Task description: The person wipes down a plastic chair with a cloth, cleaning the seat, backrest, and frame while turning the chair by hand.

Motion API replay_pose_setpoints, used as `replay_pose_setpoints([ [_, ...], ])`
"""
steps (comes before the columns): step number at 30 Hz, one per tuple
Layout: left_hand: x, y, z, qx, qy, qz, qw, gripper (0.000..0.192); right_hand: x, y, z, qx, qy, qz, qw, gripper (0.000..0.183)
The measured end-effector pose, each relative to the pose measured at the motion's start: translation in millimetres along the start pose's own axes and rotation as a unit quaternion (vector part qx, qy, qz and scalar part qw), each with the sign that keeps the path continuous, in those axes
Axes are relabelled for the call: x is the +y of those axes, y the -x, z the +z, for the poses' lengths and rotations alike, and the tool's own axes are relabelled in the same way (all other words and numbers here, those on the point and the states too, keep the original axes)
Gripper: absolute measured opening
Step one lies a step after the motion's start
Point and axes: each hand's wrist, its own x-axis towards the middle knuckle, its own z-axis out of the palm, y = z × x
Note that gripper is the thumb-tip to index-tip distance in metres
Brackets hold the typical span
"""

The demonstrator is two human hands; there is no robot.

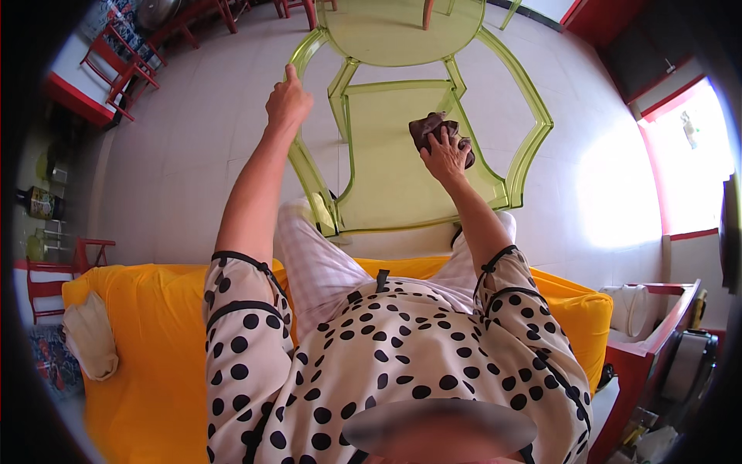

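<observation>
In front of my knees stands a transparent green plastic armchair [400, 200], its rounded backrest [400, 35] at the top of the view. My left hand [290, 101] grips the left armrest [307, 46], one finger pointing along it. Over the right part of the seat, my right hand [447, 155] holds a crumpled dark brown cloth [428, 126], the fingers spread across it. The cloth appears to lie against the seat surface; part of it is hidden beneath the palm.
I sit on a seat with an orange-yellow cover [145, 342], a pale cloth bag [90, 336] at its left. Red wooden chairs [119, 69] stand at the far left. A white bucket [627, 310] is at the right, beside a red-edged unit [643, 359]. Pale tiles [191, 133] cover the floor.
</observation>
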Motion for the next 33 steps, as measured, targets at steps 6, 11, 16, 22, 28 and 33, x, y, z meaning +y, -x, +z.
replay_pose_setpoints([
  [6, 0.0, 2.9, -3.3, -0.006, 0.009, 0.002, 1.000, 0.077, 0.2, 13.5, -1.8, -0.001, -0.015, -0.026, 1.000, 0.056],
  [11, 2.7, 1.5, -6.8, -0.015, 0.016, -0.003, 1.000, 0.077, -6.6, 46.6, -7.1, 0.021, -0.031, -0.040, 0.999, 0.051],
  [16, -4.5, -1.9, 0.1, 0.018, 0.020, 0.027, 0.999, 0.072, -13.1, 89.9, -8.8, 0.080, -0.058, -0.084, 0.992, 0.048],
  [22, -6.9, -7.1, 4.0, 0.014, 0.013, 0.021, 1.000, 0.076, -18.1, 150.0, -14.1, 0.114, -0.078, -0.102, 0.985, 0.049],
  [28, -14.3, -15.5, 10.4, 0.033, 0.013, 0.026, 0.999, 0.077, -15.5, 179.2, -11.6, 0.125, -0.104, -0.111, 0.980, 0.050],
  [33, -17.2, -18.5, 13.7, 0.023, 0.037, 0.027, 0.999, 0.075, -11.3, 175.2, -9.2, 0.141, -0.117, -0.114, 0.976, 0.046],
])
